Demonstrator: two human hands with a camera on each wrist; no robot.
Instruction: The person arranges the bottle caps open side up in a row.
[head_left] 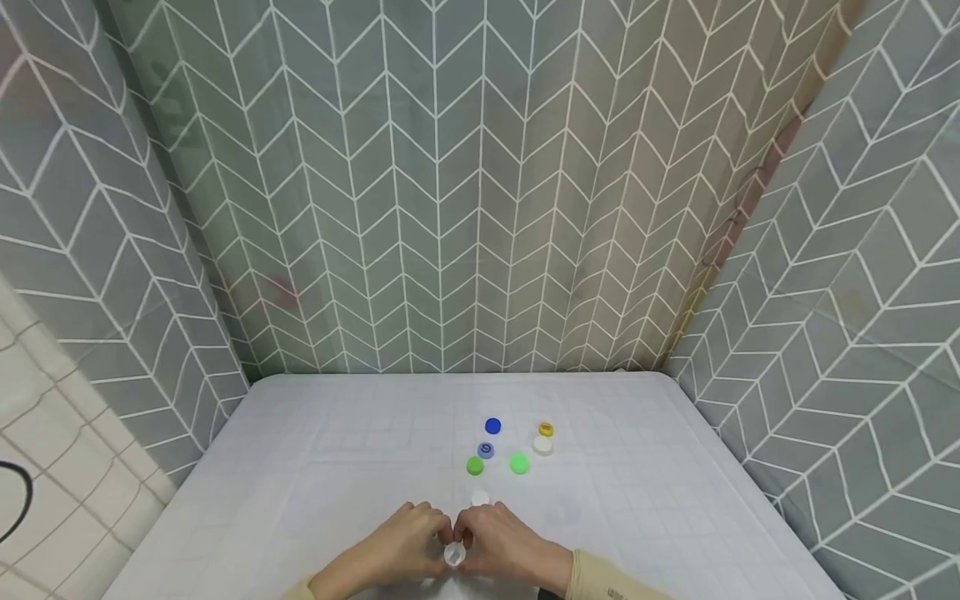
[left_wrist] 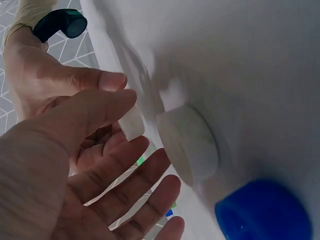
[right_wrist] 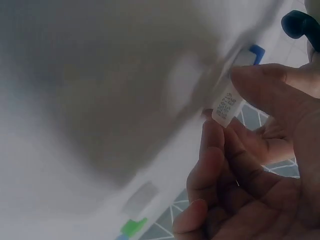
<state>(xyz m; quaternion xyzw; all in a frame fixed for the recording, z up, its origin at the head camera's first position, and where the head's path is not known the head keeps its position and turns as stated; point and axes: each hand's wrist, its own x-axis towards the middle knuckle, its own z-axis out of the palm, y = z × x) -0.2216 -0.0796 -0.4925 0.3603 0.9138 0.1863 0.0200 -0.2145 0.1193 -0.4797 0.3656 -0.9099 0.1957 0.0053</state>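
Note:
Low in the head view, a small white bottle cap (head_left: 454,554) is held between my left hand (head_left: 401,542) and my right hand (head_left: 506,543). Thumb and index finger of my left hand (left_wrist: 95,150) pinch the cap (left_wrist: 132,123) in the left wrist view, the other fingers spread loosely. From the right wrist, my right hand (right_wrist: 265,145) pinches the same cap (right_wrist: 227,107) by thumb and fingertips, and small dark print shows on its side. Another white cap (head_left: 480,497) lies just beyond my fingers, partly hidden by them.
Farther out on the white cloth lie a dark green cap (head_left: 475,466), a light green cap (head_left: 519,463), a pale blue cap (head_left: 486,450), a blue cap (head_left: 492,426), a yellow cap (head_left: 546,429) and a white cap (head_left: 542,445). Patterned curtains (head_left: 457,208) enclose the table.

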